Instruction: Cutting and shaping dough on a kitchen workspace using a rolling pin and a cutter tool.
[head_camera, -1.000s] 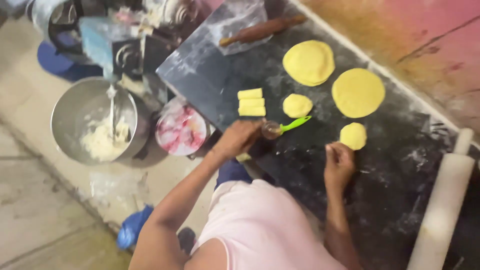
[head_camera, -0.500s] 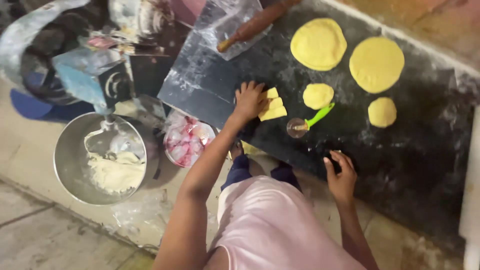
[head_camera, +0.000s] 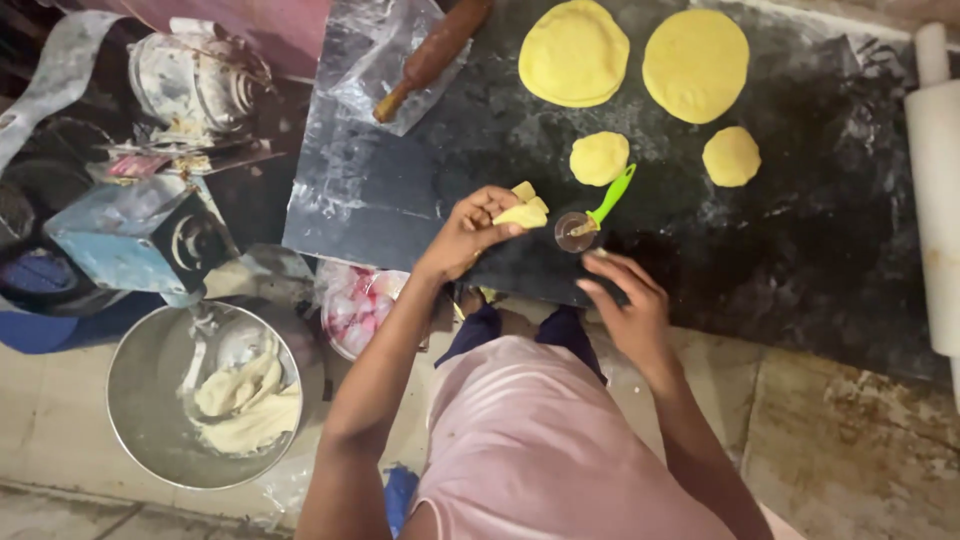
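Left hand (head_camera: 470, 232) pinched tight on small yellow dough pieces (head_camera: 526, 208), lifted just above dark stone desk (head_camera: 800, 250). Dough pieces sit just left of pizza cutter (head_camera: 594, 210). Cutter lies flat on desk, long way slanted: round wheel end low and left, green handle pointing up and right toward small dough disc (head_camera: 599, 158). Right hand (head_camera: 625, 300) just below cutter, fingers spread apart, holding nothing. Two big flat dough rounds (head_camera: 630, 58) well above cutter. Metal bowl (head_camera: 205, 395) with dough far left of cutter, on floor.
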